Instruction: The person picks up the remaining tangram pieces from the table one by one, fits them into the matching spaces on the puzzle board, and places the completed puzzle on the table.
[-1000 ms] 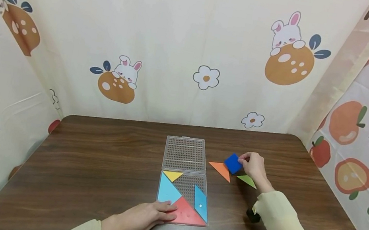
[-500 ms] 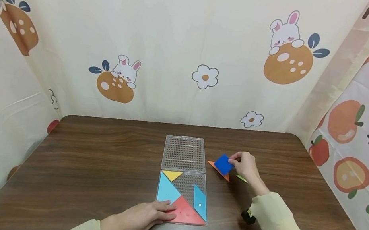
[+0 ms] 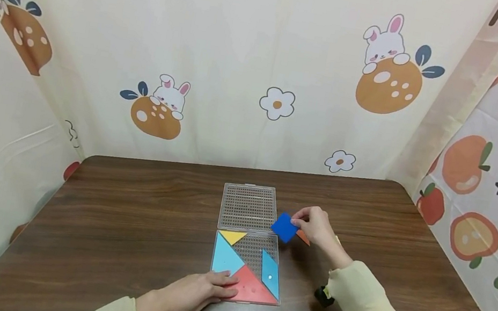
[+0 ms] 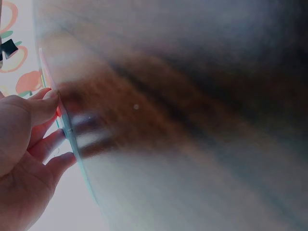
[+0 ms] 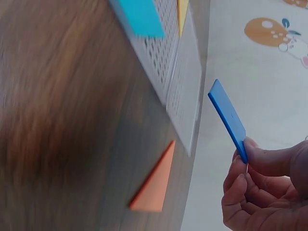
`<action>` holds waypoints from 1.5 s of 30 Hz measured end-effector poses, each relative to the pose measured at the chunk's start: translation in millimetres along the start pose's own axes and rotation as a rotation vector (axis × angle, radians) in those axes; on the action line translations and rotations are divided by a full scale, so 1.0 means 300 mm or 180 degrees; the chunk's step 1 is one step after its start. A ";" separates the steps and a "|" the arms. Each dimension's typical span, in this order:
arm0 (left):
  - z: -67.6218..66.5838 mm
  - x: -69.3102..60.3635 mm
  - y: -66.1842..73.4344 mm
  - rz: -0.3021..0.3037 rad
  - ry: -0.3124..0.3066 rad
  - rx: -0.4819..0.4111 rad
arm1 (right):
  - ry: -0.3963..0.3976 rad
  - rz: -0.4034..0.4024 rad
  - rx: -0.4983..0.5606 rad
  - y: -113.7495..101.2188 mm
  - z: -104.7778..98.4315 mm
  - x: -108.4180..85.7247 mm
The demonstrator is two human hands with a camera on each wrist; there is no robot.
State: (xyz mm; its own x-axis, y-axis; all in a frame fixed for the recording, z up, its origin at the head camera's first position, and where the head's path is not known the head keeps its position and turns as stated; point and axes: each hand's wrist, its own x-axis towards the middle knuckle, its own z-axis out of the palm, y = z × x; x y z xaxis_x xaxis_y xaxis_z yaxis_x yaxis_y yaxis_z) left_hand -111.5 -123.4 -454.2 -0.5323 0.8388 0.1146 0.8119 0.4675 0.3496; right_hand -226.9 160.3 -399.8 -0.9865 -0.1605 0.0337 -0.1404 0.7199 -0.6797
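Note:
Between thumb and fingertips my right hand [image 3: 317, 228] pinches a blue square tangram piece [image 3: 284, 227], raised above the table at the case's right side. My left hand [image 3: 194, 294] rests with extended fingers on the near left of the case, touching a red triangle [image 3: 254, 288]. The clear hinged case [image 3: 255, 247] lies unfolded. Its near half also holds a light blue triangle [image 3: 225, 254], a yellow triangle [image 3: 232, 236] and a blue parallelogram [image 3: 270, 273]. An orange triangle [image 5: 155, 185] lies on the table below the right hand, partly covered in the head view.
The case's far half [image 3: 248, 209], with a dotted grid, lies flat behind the near half. The brown wooden table [image 3: 138, 208] extends to both sides. Printed curtains [image 3: 229, 65] enclose the back and sides. A dark wrist device [image 3: 323, 297] hangs under the right sleeve.
My right hand has carried the blue square left and nearer, from over the orange triangle to the case's right edge. The green triangle is now hidden behind that hand. My left hand stays put.

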 end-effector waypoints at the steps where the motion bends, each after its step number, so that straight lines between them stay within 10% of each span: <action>1: 0.000 0.000 0.001 -0.0006 -0.0005 -0.0004 | -0.0009 0.0001 0.0016 -0.006 0.007 -0.002; 45: -0.008 0.006 0.005 -0.0093 -0.0137 -0.0113 | -0.0466 0.0034 0.0213 -0.092 0.242 -0.013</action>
State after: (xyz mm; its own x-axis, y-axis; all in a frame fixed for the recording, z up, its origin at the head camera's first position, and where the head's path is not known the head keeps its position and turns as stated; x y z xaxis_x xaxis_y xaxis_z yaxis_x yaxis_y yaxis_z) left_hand -111.9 -121.8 -451.4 -0.5442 0.8365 0.0639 0.7867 0.4824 0.3852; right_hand -212.9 92.0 -434.3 -0.9643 -0.2533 -0.0774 -0.1193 0.6763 -0.7269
